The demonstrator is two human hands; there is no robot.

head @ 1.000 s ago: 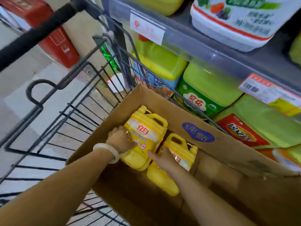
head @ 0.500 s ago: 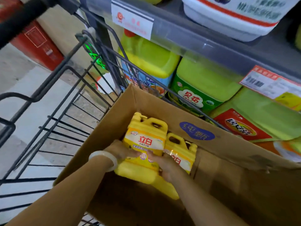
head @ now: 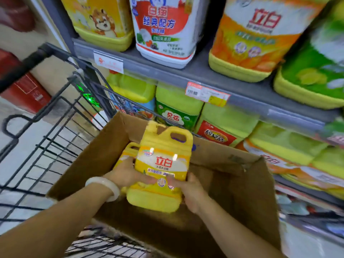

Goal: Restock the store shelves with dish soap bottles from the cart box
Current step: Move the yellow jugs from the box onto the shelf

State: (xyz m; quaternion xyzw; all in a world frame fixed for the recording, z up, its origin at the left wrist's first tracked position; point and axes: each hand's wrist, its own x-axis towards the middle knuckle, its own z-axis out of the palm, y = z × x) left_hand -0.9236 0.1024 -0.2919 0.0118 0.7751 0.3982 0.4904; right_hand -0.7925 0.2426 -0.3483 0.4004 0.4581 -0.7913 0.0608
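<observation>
We note the yellow soap bottle (head: 163, 164) upright, cap up, clear above the cart box (head: 232, 164), gripped low between left hand (head: 128, 174) and right hand (head: 188, 190), with shelves (head: 186, 75) ahead and above both hands, the right nearer.

A shop aisle: detergent jugs (head: 163, 32) are crowding price-tagged shelves (head: 186, 75) while a wire cart (head: 55, 127) is standing alongside.
</observation>
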